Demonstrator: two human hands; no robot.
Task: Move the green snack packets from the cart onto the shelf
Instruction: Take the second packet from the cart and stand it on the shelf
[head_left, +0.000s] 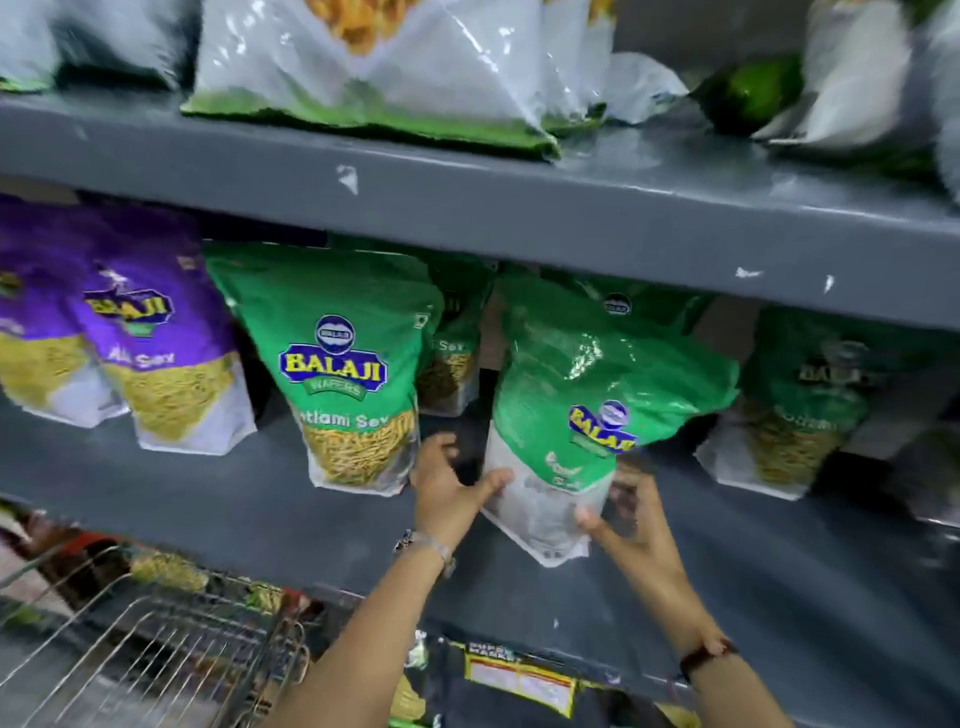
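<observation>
A green Balaji snack packet (582, 405) stands tilted on the middle grey shelf (234, 499). My left hand (452, 488) grips its lower left edge with the thumb on the front. My right hand (628, 525) holds its lower right corner. To its left another green packet (337, 364) stands upright on the same shelf, and one more green packet (800, 405) stands at the right. Further green packets sit behind them in shadow. The wire cart (156, 639) is at the lower left, its contents blurred.
Purple Balaji packets (156, 338) stand at the left of the shelf. The shelf above (519, 208) carries clear bags with green bottoms (363, 78). Below the shelf edge hangs a yellow price label (519, 680) over dark packets.
</observation>
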